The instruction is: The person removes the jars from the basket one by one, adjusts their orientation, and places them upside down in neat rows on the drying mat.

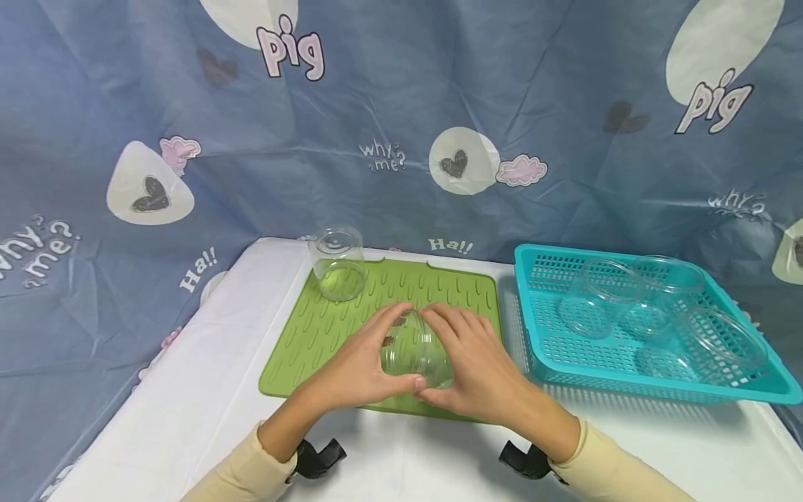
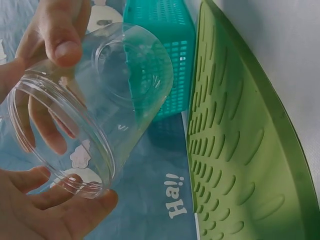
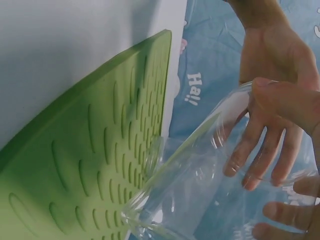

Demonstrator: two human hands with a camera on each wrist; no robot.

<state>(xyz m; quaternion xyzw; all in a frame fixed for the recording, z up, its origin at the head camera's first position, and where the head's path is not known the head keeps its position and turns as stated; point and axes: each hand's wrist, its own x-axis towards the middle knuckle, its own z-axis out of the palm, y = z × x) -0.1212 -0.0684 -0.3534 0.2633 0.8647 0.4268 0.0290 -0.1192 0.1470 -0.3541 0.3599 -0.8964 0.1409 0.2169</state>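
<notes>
Both hands hold one clear plastic jar (image 1: pixel 408 352) above the near part of a green ridged mat (image 1: pixel 320 335). My left hand (image 1: pixel 360 362) grips its left side and my right hand (image 1: pixel 473 366) its right side, with the thumbs close together at the near side. In the left wrist view the jar's open threaded mouth sits among the fingers, while its round base (image 2: pixel 132 75) points away from them. The right wrist view shows the jar tilted, base low over the mat. At the mat's far left corner stands another clear jar (image 1: pixel 339 268), a ringed base uppermost.
Right of the mat, a turquoise perforated basket (image 1: pixel 533 348) holds several clear jars (image 1: pixel 652 307). A white cloth (image 1: pixel 207 348) covers the table. Behind it hangs a blue printed curtain (image 1: pixel 389 90). Black wrist mounts (image 1: pixel 320 459) stick out below the hands.
</notes>
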